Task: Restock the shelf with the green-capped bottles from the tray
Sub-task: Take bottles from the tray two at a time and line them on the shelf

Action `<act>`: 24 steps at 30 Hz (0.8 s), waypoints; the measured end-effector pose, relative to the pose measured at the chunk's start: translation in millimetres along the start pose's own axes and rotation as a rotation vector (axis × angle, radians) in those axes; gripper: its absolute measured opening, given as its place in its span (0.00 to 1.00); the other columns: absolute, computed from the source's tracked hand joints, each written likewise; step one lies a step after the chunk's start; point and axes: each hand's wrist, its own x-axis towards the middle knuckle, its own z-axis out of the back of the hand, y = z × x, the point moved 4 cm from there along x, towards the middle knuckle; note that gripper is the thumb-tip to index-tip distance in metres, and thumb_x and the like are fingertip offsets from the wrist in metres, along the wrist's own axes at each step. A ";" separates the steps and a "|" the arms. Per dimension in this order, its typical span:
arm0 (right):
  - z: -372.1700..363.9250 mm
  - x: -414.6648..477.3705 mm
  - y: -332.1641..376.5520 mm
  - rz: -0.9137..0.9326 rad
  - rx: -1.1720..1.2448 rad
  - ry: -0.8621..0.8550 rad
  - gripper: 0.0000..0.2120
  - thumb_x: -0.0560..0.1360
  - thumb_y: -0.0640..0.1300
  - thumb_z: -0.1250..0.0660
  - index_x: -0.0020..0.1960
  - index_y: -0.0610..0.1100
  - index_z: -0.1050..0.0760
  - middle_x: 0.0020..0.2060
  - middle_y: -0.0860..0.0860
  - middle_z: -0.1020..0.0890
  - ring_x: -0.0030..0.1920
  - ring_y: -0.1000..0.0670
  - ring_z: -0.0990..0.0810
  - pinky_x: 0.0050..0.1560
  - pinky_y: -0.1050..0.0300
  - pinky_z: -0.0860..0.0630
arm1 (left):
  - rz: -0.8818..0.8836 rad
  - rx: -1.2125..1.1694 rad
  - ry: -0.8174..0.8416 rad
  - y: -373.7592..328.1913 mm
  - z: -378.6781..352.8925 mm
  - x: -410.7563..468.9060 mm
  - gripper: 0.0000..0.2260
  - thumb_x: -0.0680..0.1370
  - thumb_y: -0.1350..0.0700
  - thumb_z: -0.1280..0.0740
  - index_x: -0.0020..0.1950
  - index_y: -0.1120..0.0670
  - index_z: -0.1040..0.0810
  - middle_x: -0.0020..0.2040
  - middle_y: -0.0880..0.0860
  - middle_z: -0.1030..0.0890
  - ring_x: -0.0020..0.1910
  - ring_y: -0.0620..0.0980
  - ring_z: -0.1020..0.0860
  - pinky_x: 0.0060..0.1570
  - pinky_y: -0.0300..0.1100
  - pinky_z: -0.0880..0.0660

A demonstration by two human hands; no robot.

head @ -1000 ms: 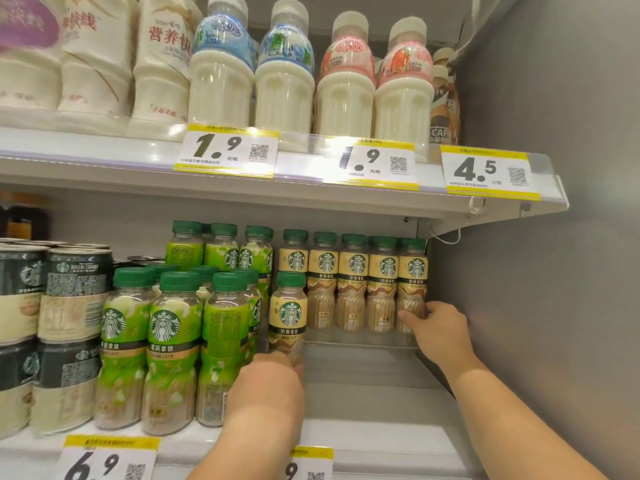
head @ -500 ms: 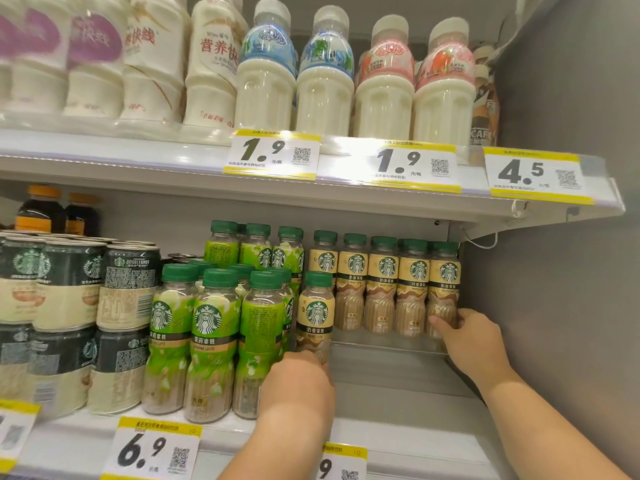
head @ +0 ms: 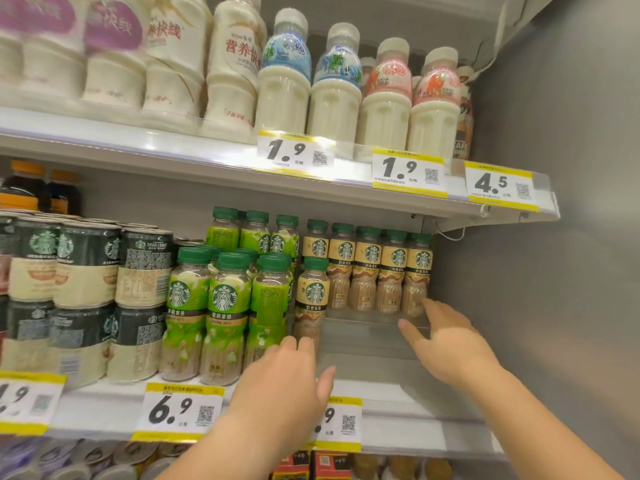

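**Middle shelf [head: 367, 358], read left to right.** At far left, stacked dark-green-and-cream metal cans [head: 86, 289] stand two high. Next come the green-labelled plastic bottles with green caps [head: 227, 306], in rows running toward the back, above a yellow-edged paper price tag marked 6.9 [head: 176, 410]. Just beside them stands a single tan-labelled plastic bottle with a green cap [head: 311, 299], upright and ahead of the back row of tan-labelled green-capped bottles [head: 379, 271].

Your left hand [head: 284, 386] is extended to the foot of that single bottle. Its grip is slack and holds nothing, with the fingers straight and the thumb spread (whether the fingertips touch the bottle cannot be told).

The back row sits behind a clear plastic tray lip [head: 367, 318]. Your right hand [head: 450, 344] lies at the row's right end, near the foot of the last bottle. Its grip is likewise unclosed, with the fingers extended. The grey side wall [head: 554, 271] bounds the shelf at right.
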 end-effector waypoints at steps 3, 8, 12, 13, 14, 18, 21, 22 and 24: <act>8.4 -43.9 17.9 0.067 -0.119 -0.043 0.36 0.78 0.68 0.54 0.80 0.50 0.49 0.79 0.47 0.44 0.79 0.45 0.48 0.76 0.48 0.47 | -0.144 0.083 0.051 12.1 1.0 -16.4 0.29 0.81 0.37 0.56 0.76 0.52 0.42 0.68 0.51 0.31 0.66 0.52 0.31 0.60 0.45 0.27; 12.4 -116.4 47.0 0.114 -0.159 -0.060 0.38 0.75 0.69 0.63 0.80 0.52 0.55 0.80 0.50 0.54 0.79 0.48 0.58 0.78 0.48 0.58 | -0.253 0.146 0.054 35.2 5.4 -44.7 0.35 0.79 0.34 0.56 0.74 0.55 0.30 0.70 0.59 0.25 0.67 0.61 0.25 0.62 0.61 0.26; 10.0 -173.7 70.0 0.116 -0.192 -0.055 0.41 0.71 0.69 0.70 0.80 0.53 0.60 0.79 0.50 0.61 0.79 0.49 0.64 0.77 0.49 0.63 | -0.339 0.161 0.015 55.3 1.8 -67.7 0.33 0.78 0.33 0.47 0.70 0.56 0.24 0.67 0.63 0.22 0.64 0.65 0.23 0.57 0.66 0.25; 6.4 -186.7 73.9 0.108 -0.206 -0.051 0.42 0.70 0.70 0.70 0.80 0.53 0.59 0.79 0.50 0.62 0.79 0.49 0.64 0.77 0.50 0.64 | -0.367 0.160 -0.001 59.9 -0.7 -74.8 0.34 0.78 0.33 0.48 0.71 0.57 0.25 0.68 0.63 0.24 0.66 0.66 0.25 0.59 0.67 0.26; 2.3 -199.4 77.6 0.102 -0.228 -0.060 0.42 0.71 0.70 0.71 0.80 0.53 0.58 0.80 0.49 0.60 0.79 0.48 0.63 0.76 0.50 0.64 | -0.393 0.156 -0.016 64.1 -4.3 -82.2 0.34 0.78 0.33 0.48 0.71 0.57 0.26 0.70 0.64 0.26 0.68 0.66 0.26 0.61 0.68 0.28; -19.0 -252.2 87.9 0.093 -0.303 -0.072 0.38 0.78 0.67 0.64 0.78 0.47 0.43 0.79 0.43 0.43 0.78 0.42 0.44 0.73 0.47 0.53 | -0.475 0.096 -0.064 74.6 -22.6 -118.5 0.35 0.78 0.33 0.48 0.74 0.57 0.30 0.74 0.65 0.32 0.73 0.67 0.34 0.65 0.69 0.34; -46.4 -294.1 89.4 0.122 -0.335 -0.061 0.36 0.79 0.66 0.61 0.78 0.46 0.43 0.79 0.43 0.43 0.78 0.42 0.44 0.74 0.47 0.52 | -0.525 0.044 -0.091 79.5 -47.4 -156.7 0.35 0.77 0.34 0.47 0.76 0.56 0.33 0.76 0.64 0.35 0.75 0.66 0.36 0.68 0.67 0.37; -58.0 -308.0 88.3 0.139 -0.345 -0.045 0.36 0.79 0.65 0.61 0.78 0.46 0.44 0.78 0.42 0.43 0.78 0.42 0.44 0.74 0.46 0.51 | -0.535 0.032 -0.086 81.9 -58.5 -170.5 0.35 0.77 0.35 0.48 0.77 0.56 0.35 0.77 0.63 0.37 0.76 0.65 0.38 0.69 0.67 0.38; -85.1 -335.5 84.4 0.170 -0.350 0.008 0.35 0.80 0.64 0.60 0.78 0.44 0.42 0.77 0.40 0.39 0.77 0.40 0.41 0.74 0.45 0.48 | -0.531 0.008 -0.051 89.8 -87.4 -197.7 0.35 0.77 0.35 0.47 0.78 0.56 0.37 0.77 0.64 0.37 0.76 0.65 0.38 0.69 0.66 0.38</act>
